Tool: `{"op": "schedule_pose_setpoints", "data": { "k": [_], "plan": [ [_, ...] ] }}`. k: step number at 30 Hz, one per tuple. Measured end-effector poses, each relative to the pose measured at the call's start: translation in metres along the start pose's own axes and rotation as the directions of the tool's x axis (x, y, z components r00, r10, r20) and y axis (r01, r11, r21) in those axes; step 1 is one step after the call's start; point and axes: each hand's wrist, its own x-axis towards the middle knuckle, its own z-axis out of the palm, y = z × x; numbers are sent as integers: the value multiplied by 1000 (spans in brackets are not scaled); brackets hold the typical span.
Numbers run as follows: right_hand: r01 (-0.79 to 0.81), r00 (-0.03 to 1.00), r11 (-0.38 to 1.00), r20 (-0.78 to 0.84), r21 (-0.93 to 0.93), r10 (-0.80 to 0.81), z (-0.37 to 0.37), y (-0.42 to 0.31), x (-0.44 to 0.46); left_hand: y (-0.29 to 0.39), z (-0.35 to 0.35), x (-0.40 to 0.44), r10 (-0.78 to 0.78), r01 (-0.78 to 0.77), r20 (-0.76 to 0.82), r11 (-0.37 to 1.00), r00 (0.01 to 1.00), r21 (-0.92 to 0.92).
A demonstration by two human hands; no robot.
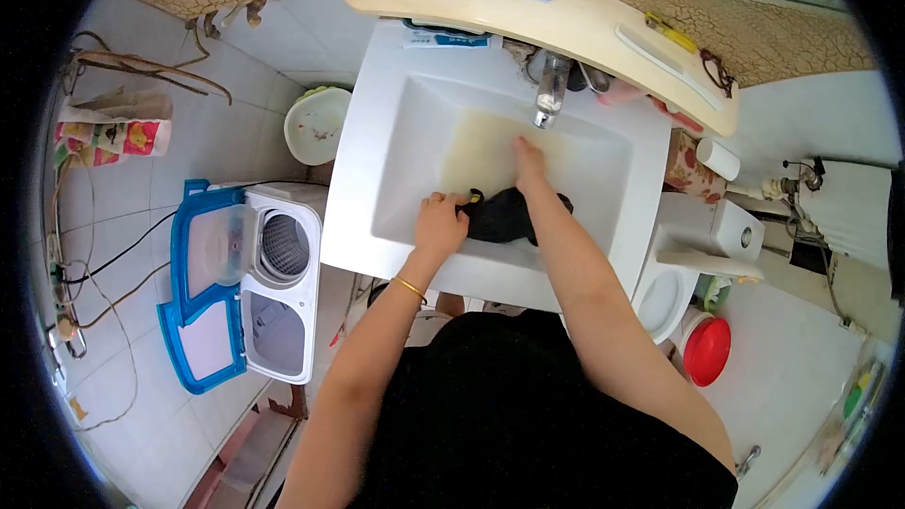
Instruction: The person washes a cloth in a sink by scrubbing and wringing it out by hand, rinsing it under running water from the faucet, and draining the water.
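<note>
Black shirt nearest, left hand touches cloth, right hand beyond.

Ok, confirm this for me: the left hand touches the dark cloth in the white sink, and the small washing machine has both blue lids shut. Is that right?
Not quite: the head view shows both blue lids of the small washing machine open. The left hand does touch the dark cloth in the white sink.
</note>
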Motion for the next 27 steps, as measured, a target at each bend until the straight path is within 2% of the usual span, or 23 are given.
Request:
{"op": "schedule_pose_setpoints", "data": {
  "k": [2,3,5,6,7,10,13,16,22,25,26,27],
  "plan": [
    [74,955,984,272,160,-116,47,41,28,-6,-4,0,0,0,1,998,1000,-60],
    [48,911,960,382,277,-155,66,54,35,-8,-6,2,-3,3,1,997,1000,-83],
    [-197,862,815,493,545,-121,69,-4,3,-13,-10,4,-10,11,4,992,1000,-128],
    [-442,831,524,552,728,-65,62,-44,-16,-13,-11,4,-12,10,-9,990,1000,-139],
    [-611,783,141,621,779,-38,58,-75,-31,-13,-13,3,-15,11,-20,988,1000,-151],
    [-606,743,173,630,776,-226,59,-120,-42,-17,-13,2,-21,18,-15,984,1000,-176],
    [-600,735,159,619,784,-276,68,-138,-41,-18,-14,1,-13,11,-12,983,1000,-182],
    [-553,795,197,584,809,-167,68,-155,-50,-17,-16,0,-34,38,22,980,999,-197],
    [-582,751,279,636,764,-178,52,-138,-47,-18,-15,1,-22,19,-14,985,1000,-169],
    [-336,790,665,584,667,-187,32,-98,-44,-21,-11,4,7,-15,-52,988,999,-157],
    [-176,802,814,560,553,-208,20,-83,-42,-23,-9,6,25,-36,-72,988,997,-153],
    [-6,808,914,540,405,-234,5,-68,-41,-20,-12,8,79,-84,-122,996,989,-39]
  ]
}}
